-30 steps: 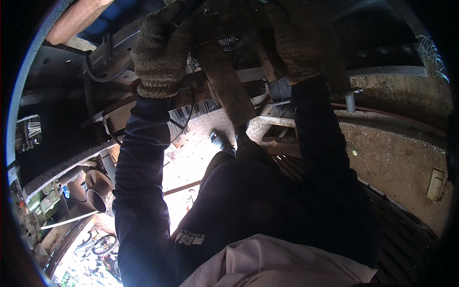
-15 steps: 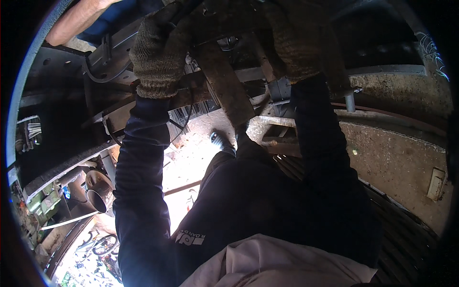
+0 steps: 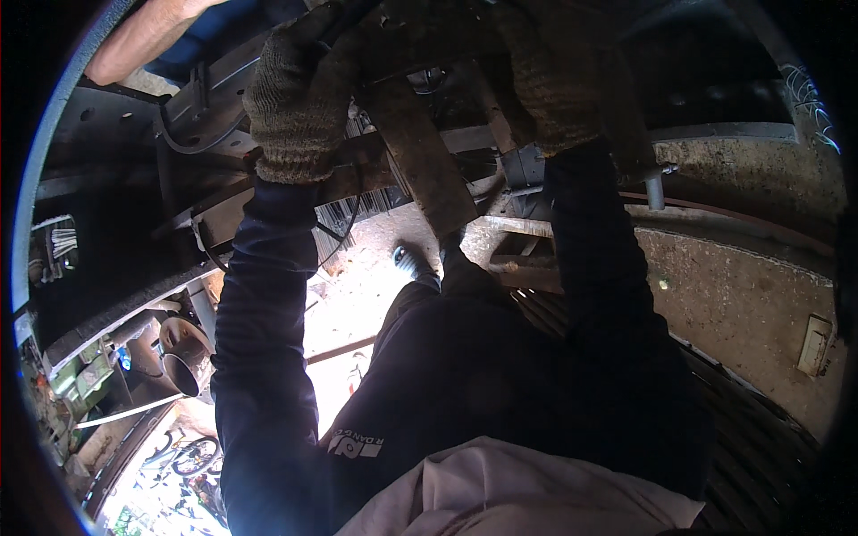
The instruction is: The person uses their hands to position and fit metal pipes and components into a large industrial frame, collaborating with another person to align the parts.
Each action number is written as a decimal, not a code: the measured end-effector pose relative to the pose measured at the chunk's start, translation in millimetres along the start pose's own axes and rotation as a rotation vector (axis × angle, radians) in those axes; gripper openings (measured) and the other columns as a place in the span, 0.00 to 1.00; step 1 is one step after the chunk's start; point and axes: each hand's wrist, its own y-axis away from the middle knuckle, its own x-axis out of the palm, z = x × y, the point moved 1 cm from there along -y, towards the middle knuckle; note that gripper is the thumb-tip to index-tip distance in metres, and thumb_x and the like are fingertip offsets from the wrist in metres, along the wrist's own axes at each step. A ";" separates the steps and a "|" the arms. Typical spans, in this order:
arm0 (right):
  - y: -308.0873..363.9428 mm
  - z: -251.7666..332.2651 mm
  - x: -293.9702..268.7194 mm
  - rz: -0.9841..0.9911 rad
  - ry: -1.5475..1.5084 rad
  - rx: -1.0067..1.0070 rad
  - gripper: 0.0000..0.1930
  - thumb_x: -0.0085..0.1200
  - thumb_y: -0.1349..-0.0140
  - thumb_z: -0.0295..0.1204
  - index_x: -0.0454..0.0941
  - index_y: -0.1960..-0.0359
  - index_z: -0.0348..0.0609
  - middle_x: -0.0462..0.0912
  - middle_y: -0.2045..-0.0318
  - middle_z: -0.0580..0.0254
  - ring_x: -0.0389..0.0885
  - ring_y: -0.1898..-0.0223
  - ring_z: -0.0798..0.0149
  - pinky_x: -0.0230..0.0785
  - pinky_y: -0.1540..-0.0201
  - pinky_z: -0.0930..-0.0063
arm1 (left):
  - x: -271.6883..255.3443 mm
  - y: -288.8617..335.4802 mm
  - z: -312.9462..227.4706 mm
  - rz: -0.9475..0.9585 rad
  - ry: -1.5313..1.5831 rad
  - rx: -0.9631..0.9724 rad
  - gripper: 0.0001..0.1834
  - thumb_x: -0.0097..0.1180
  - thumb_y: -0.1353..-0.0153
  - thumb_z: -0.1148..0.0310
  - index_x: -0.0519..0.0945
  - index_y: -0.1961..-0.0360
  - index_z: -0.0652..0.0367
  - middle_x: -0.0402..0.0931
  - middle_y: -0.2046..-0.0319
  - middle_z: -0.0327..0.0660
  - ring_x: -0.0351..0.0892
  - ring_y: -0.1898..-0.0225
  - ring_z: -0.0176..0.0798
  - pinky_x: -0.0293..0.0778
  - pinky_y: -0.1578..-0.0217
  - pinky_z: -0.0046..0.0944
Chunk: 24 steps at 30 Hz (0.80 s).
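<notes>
Both my hands wear knitted work gloves and reach up to a dark metal part (image 3: 424,40) at the top of the view. My left hand (image 3: 299,103) is closed at that part's left side, with its thumb toward the middle. On the other side my right hand (image 3: 554,98) is closed in deep shadow. What each hand grips is too dark to make out, and most fingertips are hidden. Between my forearms a flat, worn brown metal bar (image 3: 420,161) slants down toward my legs. A thin black cable (image 3: 353,214) hangs beside my left wrist.
Another person's bare forearm (image 3: 147,40) is at the upper left, beyond a dark metal beam (image 3: 98,116). Round pipes (image 3: 183,362) lie at the left. A short metal peg (image 3: 655,192) sticks out near my right wrist. A stained wall (image 3: 724,295) runs along the right.
</notes>
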 end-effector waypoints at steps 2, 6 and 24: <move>-1.6 2.2 -0.1 -0.030 -0.020 -0.024 0.12 0.62 0.32 0.26 0.84 0.48 0.42 0.86 0.52 0.59 0.82 0.47 0.57 0.72 0.42 0.65 | 0.4 0.3 -0.2 0.012 0.056 -0.035 0.18 0.69 0.34 0.66 0.84 0.44 0.54 0.87 0.53 0.44 0.87 0.58 0.38 0.81 0.54 0.37; 0.9 -5.3 5.4 -0.054 -0.075 -0.044 0.11 0.62 0.32 0.27 0.85 0.49 0.41 0.87 0.53 0.59 0.83 0.49 0.58 0.73 0.44 0.65 | 0.3 2.1 4.3 -0.007 0.080 -0.031 0.18 0.69 0.34 0.67 0.84 0.44 0.55 0.87 0.54 0.44 0.87 0.59 0.38 0.81 0.55 0.37; -6.4 1.1 -3.3 -0.032 0.042 -0.094 0.12 0.64 0.33 0.29 0.86 0.51 0.41 0.87 0.52 0.56 0.82 0.46 0.56 0.72 0.40 0.64 | -3.6 -3.1 4.9 -0.031 -0.081 0.037 0.18 0.70 0.35 0.63 0.85 0.46 0.55 0.86 0.63 0.42 0.85 0.64 0.37 0.79 0.61 0.37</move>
